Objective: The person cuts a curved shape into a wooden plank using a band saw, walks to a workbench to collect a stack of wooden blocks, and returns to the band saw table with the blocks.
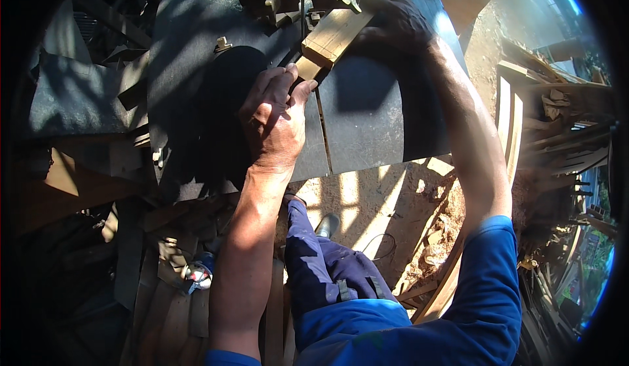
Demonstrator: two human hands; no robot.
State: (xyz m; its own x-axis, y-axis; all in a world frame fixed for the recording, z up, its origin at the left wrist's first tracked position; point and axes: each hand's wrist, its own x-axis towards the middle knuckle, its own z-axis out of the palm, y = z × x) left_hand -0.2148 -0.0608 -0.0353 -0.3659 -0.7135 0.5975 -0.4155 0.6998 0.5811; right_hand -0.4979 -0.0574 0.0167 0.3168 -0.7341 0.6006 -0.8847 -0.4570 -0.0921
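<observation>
Together, both hands (pixel 275 120) (pixel 393 22) press a pale wooden block (pixel 331 38) on the dark table (pixel 367 130).

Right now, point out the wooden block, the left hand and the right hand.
wooden block (pixel 331 37), head view, on its sunlit top face.
left hand (pixel 275 127), head view, on the back of the hand.
right hand (pixel 396 19), head view, on the shaded knuckles.

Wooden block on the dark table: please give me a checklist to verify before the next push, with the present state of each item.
1. Left hand touches the near end of the wooden block: ok.
2. Right hand rests on the far end: ok.
3. Fingertips away from the table slot: not ok, left hand lies beside it.
4. Blade position: cannot tell.
5. Table top free of offcuts: not ok, small scraps lie there.
</observation>
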